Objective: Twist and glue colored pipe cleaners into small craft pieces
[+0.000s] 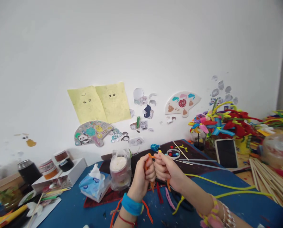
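Observation:
My left hand and my right hand meet knuckle to knuckle above the table. Both are closed around an orange pipe cleaner; a short stretch of it shows between the thumbs and its ends poke out below the fists. The rest of it is hidden in my fingers. Beneath my hands lie a dark red pipe cleaner and a pink pipe cleaner. Another orange pipe cleaner lies by my left wrist. Long yellow pipe cleaners stretch out beyond my right forearm.
Left of my hands are a tissue pack and a plastic-wrapped jar. A ring of pompoms lies behind them. On the right stand a phone, a pipe-cleaner bouquet and wooden sticks. Yellow-handled scissors lie far left.

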`<state>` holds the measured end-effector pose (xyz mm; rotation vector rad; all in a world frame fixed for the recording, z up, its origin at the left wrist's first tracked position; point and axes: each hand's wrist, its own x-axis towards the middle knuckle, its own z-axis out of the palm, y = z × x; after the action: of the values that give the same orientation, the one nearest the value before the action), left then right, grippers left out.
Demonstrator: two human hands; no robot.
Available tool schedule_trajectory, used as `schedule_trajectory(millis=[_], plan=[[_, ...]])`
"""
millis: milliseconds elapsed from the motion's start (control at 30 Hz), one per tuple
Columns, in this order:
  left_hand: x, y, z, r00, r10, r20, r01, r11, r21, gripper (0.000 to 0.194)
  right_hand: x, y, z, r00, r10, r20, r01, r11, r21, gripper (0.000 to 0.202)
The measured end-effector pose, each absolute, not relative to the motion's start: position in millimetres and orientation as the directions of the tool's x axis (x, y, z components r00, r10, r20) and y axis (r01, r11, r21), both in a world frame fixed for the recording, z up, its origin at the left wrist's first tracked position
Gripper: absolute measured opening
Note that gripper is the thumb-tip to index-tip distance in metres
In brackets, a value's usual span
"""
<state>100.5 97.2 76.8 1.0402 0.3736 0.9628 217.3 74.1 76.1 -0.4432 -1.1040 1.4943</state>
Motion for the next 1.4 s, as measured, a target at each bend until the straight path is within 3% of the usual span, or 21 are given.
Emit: schedule_trajectory(millis=[200,533,633,800,900,933,1000,1067,1233,1400], plan=[[117.8,91.7,64.3,0.46,0.886,0.056,-0.71,0.329,0.622,0.043,220.5,81.0,67.3,-0.212,0.962,0.172,-0.676,-0.017,-0.737,0.044],[117.3,91.7,54.5,0.499,0.866,-0.031,-0.756,0.453,0.472,0.052,216.9,82.3,61.9,-0.278,0.957,0.089,-0.785,-0.173,-0.595,0.05],[116.9,93.9,48.8,0.517,0.856,0.006,-0.743,0.445,0.499,0.055,215.2,83.3,57.1,-0.285,0.954,0.088,-0.811,-0.192,-0.552,0.05],[105.0,102.0,51.6,0.613,0.777,0.144,-0.524,0.263,0.81,0.05,213.7,82.7,54.7,-0.246,0.966,0.086,-0.828,-0.163,-0.537,0.05],[89.9,103.1,68.8,0.638,0.754,0.155,-0.353,0.108,0.929,0.049,218.4,82.4,59.4,-0.157,0.979,0.132,-0.772,-0.038,-0.634,0.049],[84.7,102.8,76.0,0.624,0.763,0.168,-0.204,-0.048,0.978,0.047,220.5,82.8,61.1,-0.121,0.978,0.169,-0.725,0.029,-0.688,0.048],[75.9,102.7,88.4,0.525,0.799,0.291,0.041,-0.366,0.93,0.037,224.3,84.2,63.6,-0.077,0.965,0.25,-0.589,0.159,-0.792,0.046],[70.4,104.0,94.8,0.443,0.794,0.416,0.179,-0.533,0.827,0.027,226.7,86.4,64.6,-0.07,0.954,0.29,-0.443,0.231,-0.866,0.044],[68.5,111.3,88.0,0.394,0.82,0.415,0.278,-0.537,0.797,0.017,229.6,95.2,62.1,-0.006,0.959,0.282,-0.172,0.277,-0.945,0.045],[74.0,114.6,79.0,0.471,0.833,0.29,0.307,-0.463,0.831,0.02,233.5,103.8,57.9,0.019,0.97,0.241,-0.146,0.241,-0.96,0.045]])
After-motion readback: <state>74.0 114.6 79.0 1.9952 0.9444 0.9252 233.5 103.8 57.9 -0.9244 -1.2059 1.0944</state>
